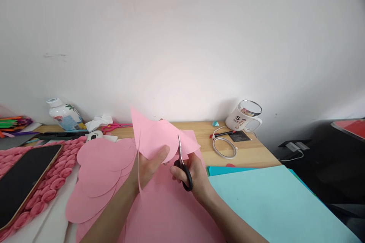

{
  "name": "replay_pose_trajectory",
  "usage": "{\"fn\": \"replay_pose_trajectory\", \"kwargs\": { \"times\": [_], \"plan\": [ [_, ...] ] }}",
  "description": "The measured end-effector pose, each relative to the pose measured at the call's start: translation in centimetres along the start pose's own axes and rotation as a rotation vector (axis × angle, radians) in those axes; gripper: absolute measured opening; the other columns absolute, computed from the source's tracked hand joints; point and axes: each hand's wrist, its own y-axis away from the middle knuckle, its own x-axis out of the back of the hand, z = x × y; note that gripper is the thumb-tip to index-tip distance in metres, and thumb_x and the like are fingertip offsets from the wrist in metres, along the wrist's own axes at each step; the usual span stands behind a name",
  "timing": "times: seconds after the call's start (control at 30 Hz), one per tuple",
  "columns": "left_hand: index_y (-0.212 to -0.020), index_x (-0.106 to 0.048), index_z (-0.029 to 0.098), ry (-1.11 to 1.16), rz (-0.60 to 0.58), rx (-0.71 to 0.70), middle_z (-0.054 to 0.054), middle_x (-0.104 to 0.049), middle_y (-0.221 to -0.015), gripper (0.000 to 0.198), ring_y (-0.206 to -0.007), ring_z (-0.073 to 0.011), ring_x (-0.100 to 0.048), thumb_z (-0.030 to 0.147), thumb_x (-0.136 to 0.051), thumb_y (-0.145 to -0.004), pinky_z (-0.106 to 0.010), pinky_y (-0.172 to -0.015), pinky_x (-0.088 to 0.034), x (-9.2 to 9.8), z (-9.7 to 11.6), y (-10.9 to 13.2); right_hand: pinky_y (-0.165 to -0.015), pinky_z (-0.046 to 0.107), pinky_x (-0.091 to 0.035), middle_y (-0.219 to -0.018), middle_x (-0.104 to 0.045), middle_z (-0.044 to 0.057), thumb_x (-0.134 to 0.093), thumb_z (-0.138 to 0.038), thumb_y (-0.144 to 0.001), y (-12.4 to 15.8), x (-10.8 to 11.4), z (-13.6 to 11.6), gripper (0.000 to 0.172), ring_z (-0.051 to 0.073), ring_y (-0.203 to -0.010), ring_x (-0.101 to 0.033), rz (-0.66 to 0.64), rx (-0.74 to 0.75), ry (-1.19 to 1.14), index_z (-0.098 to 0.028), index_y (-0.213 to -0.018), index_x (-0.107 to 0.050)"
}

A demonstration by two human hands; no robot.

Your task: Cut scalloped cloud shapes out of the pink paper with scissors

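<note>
My left hand (152,165) grips a sheet of pink paper (155,138), its thumb lying on top and the fingers hidden underneath. A curved edge has been cut along the sheet's near side, and a thin strip of paper dangles at its left. In my right hand (196,174) is a pair of scissors (182,165) with black handles. Their blades point up and away from me at the right part of the sheet, where the paper lies along them. Below both hands lies a larger pink sheet (173,212). Several rounded pink paper cutouts (99,178) overlap to the left.
Light blue paper (273,201) lies at the right. Behind it stand a white mug (242,117), a coiled white cable (225,148) and a red-and-black pen (224,134). At left are a phone (27,178) on a pink woven mat (48,193), a white bottle (65,115) and pink scissors (115,126).
</note>
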Motion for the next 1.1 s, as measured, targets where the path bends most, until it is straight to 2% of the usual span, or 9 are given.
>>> {"fn": "replay_pose_trajectory", "kwargs": {
  "times": [0.1, 0.17, 0.3, 0.4, 0.6, 0.8, 1.1],
  "plan": [
    [-0.054, -0.053, 0.019, 0.019, -0.141, 0.044, 0.001, -0.057, -0.051, 0.029, -0.051, -0.0157, -0.058, 0.033, -0.053, -0.08, -0.029, -0.056, -0.051, 0.0, 0.9, -0.1, -0.044, 0.022, -0.04, -0.059, -0.054, -0.004, -0.07, -0.036, -0.067, -0.1, -0.1, 0.0, 0.038, 0.011, -0.048, -0.047, 0.004, 0.006, -0.028, -0.019, -0.093, -0.049],
    [-0.054, -0.054, 0.02, -0.06, -0.177, 0.064, 0.001, -0.058, -0.051, 0.03, -0.053, -0.016, -0.059, 0.034, -0.052, -0.08, -0.03, -0.06, -0.051, 0.2, 1.0, -0.2, -0.045, 0.022, -0.039, -0.059, -0.051, -0.004, -0.07, -0.038, -0.067, -0.2, -0.1, -0.1, 0.033, 0.01, -0.048, -0.043, -0.032, 0.025, -0.044, -0.018, -0.086, -0.051],
    [-0.05, -0.052, 0.02, -0.121, -0.101, 0.016, 0.001, -0.054, -0.048, 0.031, -0.051, -0.015, -0.054, 0.038, -0.055, -0.076, -0.029, -0.06, -0.049, 0.4, 0.0, -0.4, -0.045, 0.023, -0.033, -0.055, -0.048, -0.003, -0.07, -0.045, -0.066, -0.5, 0.0, -0.4, 0.034, 0.01, -0.048, -0.036, -0.118, 0.122, -0.052, -0.016, -0.078, -0.056],
    [-0.047, -0.049, 0.02, -0.113, -0.095, -0.021, 0.002, -0.051, -0.046, 0.034, -0.05, -0.0144, -0.053, 0.039, -0.055, -0.075, -0.029, -0.059, -0.048, 0.2, -0.5, -0.4, -0.045, 0.024, -0.031, -0.062, -0.052, -0.001, -0.069, -0.044, -0.068, -0.6, 0.0, -0.5, 0.035, 0.011, -0.05, -0.035, -0.15, 0.186, -0.08, -0.017, -0.086, -0.057],
    [-0.047, -0.048, 0.02, -0.078, -0.113, -0.037, 0.003, -0.048, -0.047, 0.032, -0.049, -0.0135, -0.051, 0.03, -0.056, -0.076, -0.029, -0.06, -0.046, 0.2, 0.1, -0.2, -0.046, 0.025, -0.031, -0.061, -0.049, -0.002, -0.068, -0.044, -0.07, -0.5, -0.1, -0.9, 0.035, 0.012, -0.051, -0.032, -0.128, 0.161, -0.054, -0.019, -0.091, -0.056],
    [-0.047, -0.048, 0.019, -0.073, -0.111, -0.03, 0.003, -0.048, -0.045, 0.03, -0.047, -0.0133, -0.05, 0.028, -0.057, -0.074, -0.029, -0.056, -0.045, 0.5, -0.3, -0.4, -0.046, 0.025, -0.031, -0.051, -0.03, -0.007, -0.067, -0.043, -0.069, -0.4, 0.0, -0.6, 0.037, 0.012, -0.05, -0.028, -0.094, 0.132, 0.003, -0.018, -0.094, -0.055],
    [-0.043, -0.045, 0.02, -0.088, -0.054, -0.044, 0.002, -0.047, -0.043, 0.035, -0.043, -0.0129, -0.047, 0.036, -0.057, -0.072, -0.029, -0.051, -0.044, 0.4, -0.4, -0.6, -0.046, 0.024, -0.03, -0.052, -0.032, -0.007, -0.067, -0.036, -0.069, -0.4, 0.0, -0.9, 0.03, 0.011, -0.05, -0.031, -0.083, 0.129, -0.029, -0.018, -0.089, -0.054]
  ]
}}
